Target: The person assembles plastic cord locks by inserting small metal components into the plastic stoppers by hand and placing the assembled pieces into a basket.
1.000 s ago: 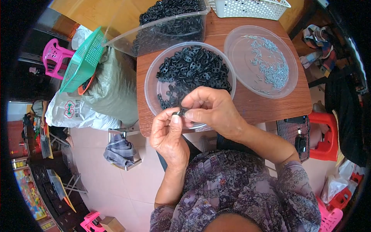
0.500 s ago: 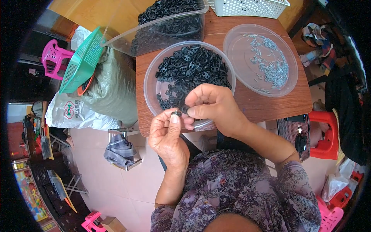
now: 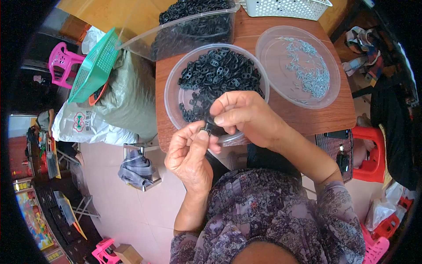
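Two hands meet just over the near edge of the wooden table (image 3: 303, 123), working close together so that fingertips can pinch one tiny piece. Starting from nine o'clock, a green mesh basket (image 3: 93, 66) leans against a grey-green sack (image 3: 129, 94), apparently parked off the table to leave room. Nearer the centre, the left hand (image 3: 189, 154) rises from six o'clock, its thumb and forefinger closed on a small black plastic part (image 3: 206, 128), held up at working height. Directly at twelve o'clock of it sits a clear round bowl (image 3: 173, 99) heaped with black plastic rings (image 3: 220, 72), within easy reach. The right hand (image 3: 246, 114) comes in from four o'clock, fingers pressed together on the same small part from above; what passes between them is hidden. At two o'clock a clear shallow dish (image 3: 334, 83) holds small silvery metal pieces (image 3: 312, 70), kept apart from the rings.
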Demonstrator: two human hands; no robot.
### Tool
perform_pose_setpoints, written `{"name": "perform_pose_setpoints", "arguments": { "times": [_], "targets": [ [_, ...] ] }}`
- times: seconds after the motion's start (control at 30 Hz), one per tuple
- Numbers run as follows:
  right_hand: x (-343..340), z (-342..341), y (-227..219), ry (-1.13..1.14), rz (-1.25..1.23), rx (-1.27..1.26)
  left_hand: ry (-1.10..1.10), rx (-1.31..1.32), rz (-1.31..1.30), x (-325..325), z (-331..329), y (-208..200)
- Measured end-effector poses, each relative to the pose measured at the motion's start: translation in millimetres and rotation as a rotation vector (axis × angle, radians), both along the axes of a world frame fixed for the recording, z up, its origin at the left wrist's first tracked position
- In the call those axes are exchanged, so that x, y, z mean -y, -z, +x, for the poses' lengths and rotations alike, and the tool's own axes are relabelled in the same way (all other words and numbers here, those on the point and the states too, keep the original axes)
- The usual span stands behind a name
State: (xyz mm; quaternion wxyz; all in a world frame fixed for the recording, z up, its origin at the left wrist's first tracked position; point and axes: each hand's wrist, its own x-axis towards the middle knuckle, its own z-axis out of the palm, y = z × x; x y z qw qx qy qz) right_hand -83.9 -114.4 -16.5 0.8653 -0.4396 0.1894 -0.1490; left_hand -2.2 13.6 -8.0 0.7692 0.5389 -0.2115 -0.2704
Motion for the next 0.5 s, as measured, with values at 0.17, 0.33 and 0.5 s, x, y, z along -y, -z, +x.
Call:
{"name": "perform_pose_setpoints", "arguments": {
  "times": [0.17,0.33,0.5],
  "targets": [
    [2.9,2.4,3.4,-0.050,0.102,0.023,-0.001,0.028,0.020,-0.1,-2.1,-6.2],
    [3.0,3.3,-1.2,-0.037,0.081,-0.008,0.006,0.048,0.018,-1.5,-1.9,-8.5],
    [4.6,4.7,0.2,-0.027,0.028,-0.015,0.009,0.065,0.051,-1.1,-1.1,-7.6]
  ]
}}
